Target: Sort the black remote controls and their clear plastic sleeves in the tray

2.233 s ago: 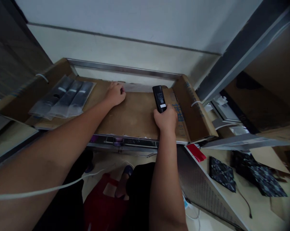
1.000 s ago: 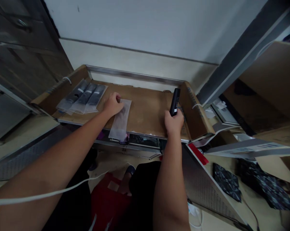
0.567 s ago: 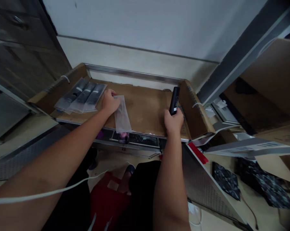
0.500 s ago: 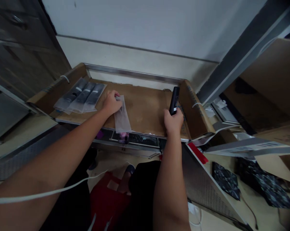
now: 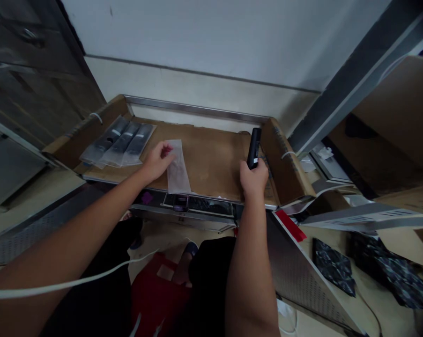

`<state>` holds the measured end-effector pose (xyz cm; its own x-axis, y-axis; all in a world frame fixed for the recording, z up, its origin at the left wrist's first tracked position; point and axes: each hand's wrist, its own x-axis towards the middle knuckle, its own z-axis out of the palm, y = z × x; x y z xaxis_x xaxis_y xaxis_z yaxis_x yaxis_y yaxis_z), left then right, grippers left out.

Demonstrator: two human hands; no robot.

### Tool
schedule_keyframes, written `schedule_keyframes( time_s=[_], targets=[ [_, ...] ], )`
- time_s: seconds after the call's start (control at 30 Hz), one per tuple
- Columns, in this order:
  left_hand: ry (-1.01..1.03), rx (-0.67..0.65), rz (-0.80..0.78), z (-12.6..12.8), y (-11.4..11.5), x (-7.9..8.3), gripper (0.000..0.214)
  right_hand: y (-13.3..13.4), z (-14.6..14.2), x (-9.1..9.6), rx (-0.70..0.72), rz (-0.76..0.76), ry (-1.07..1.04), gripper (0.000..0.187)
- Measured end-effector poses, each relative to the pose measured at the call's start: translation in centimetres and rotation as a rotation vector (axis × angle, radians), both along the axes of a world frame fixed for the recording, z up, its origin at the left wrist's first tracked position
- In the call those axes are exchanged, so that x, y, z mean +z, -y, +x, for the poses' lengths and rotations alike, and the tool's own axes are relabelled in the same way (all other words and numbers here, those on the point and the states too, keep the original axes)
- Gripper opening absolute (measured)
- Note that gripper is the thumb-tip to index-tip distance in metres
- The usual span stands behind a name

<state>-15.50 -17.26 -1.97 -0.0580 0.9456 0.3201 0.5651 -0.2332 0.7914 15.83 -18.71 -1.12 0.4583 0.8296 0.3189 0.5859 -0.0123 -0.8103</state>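
A black handheld device [image 5: 254,146] is at the right side of the cardboard-lined tray [image 5: 214,157], its lower end gripped by the right hand [image 5: 254,177], fingers closed round it. A translucent sleeve [image 5: 178,172] lies near the tray's middle, its near end at the front edge; no contents are visible in it. The left hand [image 5: 157,163] is at its far part, fingers loosely curled and parted from the thumb; no grip shows, and contact cannot be confirmed. Further left, three filled sleeves [image 5: 138,144] lie overlapping, with dark contents. Status, as judged: three filled; the device in hand is unsleeved, the flat sleeve apparently unfilled. A pale wall [image 5: 211,32] stands behind.
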Motion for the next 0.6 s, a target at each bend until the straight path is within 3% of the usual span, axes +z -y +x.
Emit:
schedule_keyframes(
  time_s=[0.07,0.17,0.3,0.53,0.6],
  targets=[
    [-0.104,-0.213,0.06,-0.2,2.4,0.6,0.041,-0.1,0.0,0.0,0.003,0.003,0.003,0.022],
    [-0.282,-0.357,0.136,-0.1,4.8,1.5,0.05,-0.1,0.0,0.0,-0.002,-0.006,0.013,0.022],
    [-0.399,-0.442,0.145,0.5,5.4,2.1,0.041,0.0,0.0,0.0,0.006,0.009,-0.018,0.021],
    [-0.399,-0.54,0.105,0.5,5.5,2.2,0.051,0.2,-0.1,0.0,-0.005,0.008,-0.042,0.023],
    [-0.404,-0.541,0.116,0.5,5.6,2.2,0.043,0.2,-0.1,0.0,-0.002,0.009,-0.038,0.024]
  ],
)
